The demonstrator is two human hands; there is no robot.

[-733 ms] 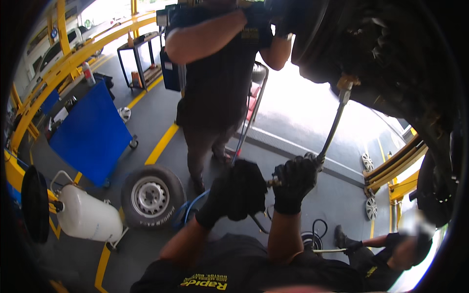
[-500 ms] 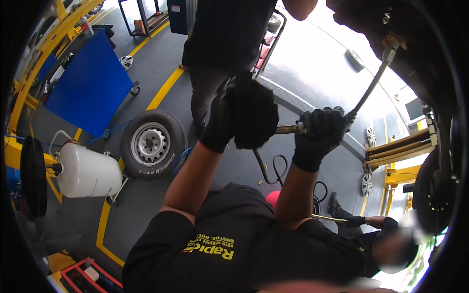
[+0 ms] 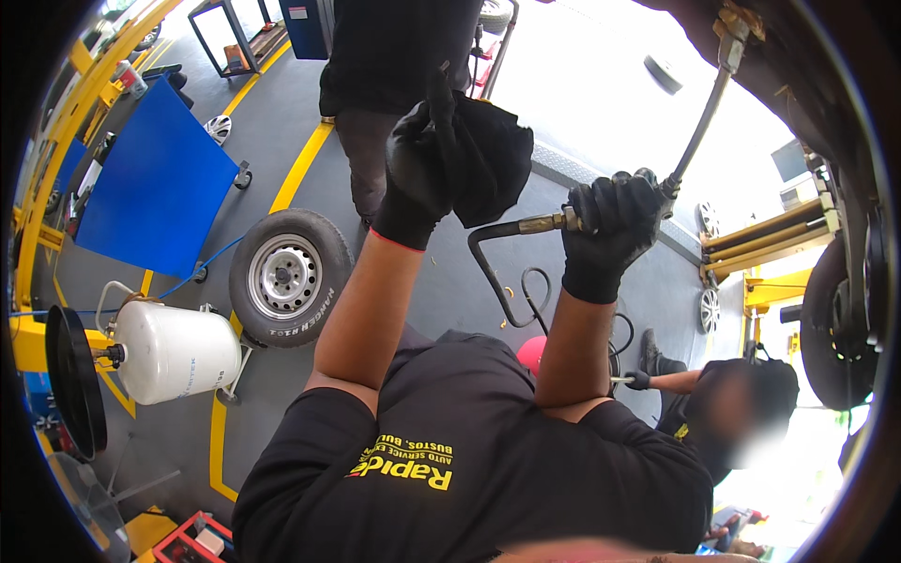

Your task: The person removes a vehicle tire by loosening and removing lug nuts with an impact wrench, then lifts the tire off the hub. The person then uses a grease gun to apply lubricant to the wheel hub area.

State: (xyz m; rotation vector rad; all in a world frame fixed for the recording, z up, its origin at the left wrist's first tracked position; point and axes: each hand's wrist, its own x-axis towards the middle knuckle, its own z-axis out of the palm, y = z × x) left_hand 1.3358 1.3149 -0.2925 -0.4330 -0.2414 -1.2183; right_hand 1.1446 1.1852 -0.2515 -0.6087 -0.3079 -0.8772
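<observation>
Gripping the long metal tool (image 3: 699, 131) in our gloved right hand (image 3: 615, 216), we have its lower end right of centre in the frame and its far end in the upper right, where the end fitting (image 3: 733, 45) appears to meet a brownish part (image 3: 743, 17). Our right fingers are curled and pressed together around the tool's lower end; just where the thumb sits, we cannot tell. To do this step well, we would judge it best to press along the tool's length rather than across it, so the end fitting sits square, with the wrist firm against any sideways drag from the black hose (image 3: 497, 231). That hose leaves a brassy connector (image 3: 542, 224) left of our grip and bends sharply near the centre, so we should give it slack and avoid a kink. As for direction, the tool's long axis runs on a steep slant, up and to the right from our fist, its tip pointing toward the upper right corner. Our left hand (image 3: 419, 178), in the upper middle and apart from the tool, holds a black bundle (image 3: 493, 155); its fingers look closed on it, though, black on black, we cannot tell exactly how they pinch.
</observation>
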